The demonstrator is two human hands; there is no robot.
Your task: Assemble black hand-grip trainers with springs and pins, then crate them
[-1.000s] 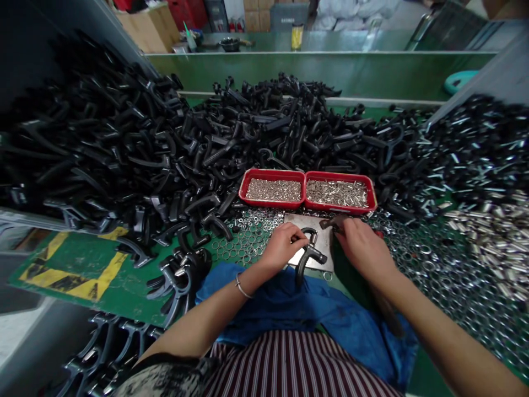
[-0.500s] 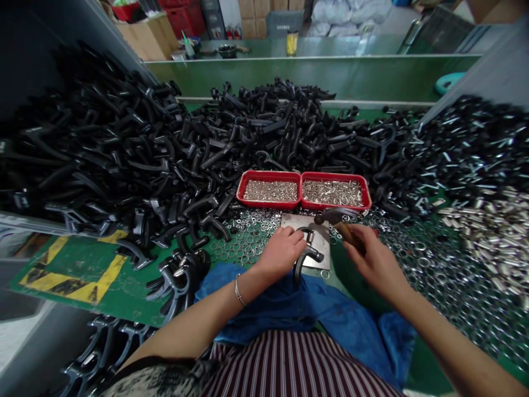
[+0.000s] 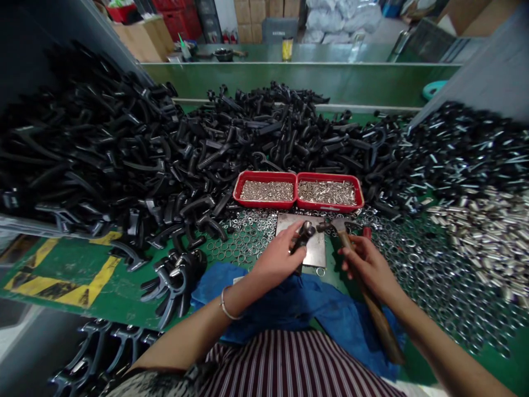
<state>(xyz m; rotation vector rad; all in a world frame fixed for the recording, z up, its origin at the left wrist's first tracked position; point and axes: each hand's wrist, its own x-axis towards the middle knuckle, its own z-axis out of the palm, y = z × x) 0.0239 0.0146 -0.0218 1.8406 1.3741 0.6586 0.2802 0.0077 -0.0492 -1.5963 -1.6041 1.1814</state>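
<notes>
Left hand [image 3: 278,258] closed around a black curved handle part [image 3: 303,234], pinning it down on the small metal plate [image 3: 316,251] just near of the two red trays. Right hand [image 3: 367,259] wrapped around the wooden shaft of a hammer [image 3: 351,242], gripped fairly close to the head, with the metal head hanging just right of the handle part and above the plate's far edge.

Handle part: rigid moulded black material by the look of it, light, unlikely to flex or crush under finger pressure; smooth and curved, so probably prone to rolling or skating on bare steel unless clamped from above. Best held along the curved body on the left, fingers well clear of the end nearest the hammer head. Small bright piece seemingly at that end, too small to make out.

Hammer: head-heavy, stiff, wooden shaft long and trailing back beside the right forearm. Choked-up grip suits short, controlled taps.

Left tray [image 3: 266,190] and right tray [image 3: 328,192] both filled with small silvery parts, touching each other side by side. Loose metal rings [image 3: 243,240] scattered over the green table [image 3: 103,253] around the plate. Huge heap of black handles [image 3: 136,149] far and left. Blue cloth [image 3: 314,309] across the lap, near edge of the plate resting by it.
</notes>
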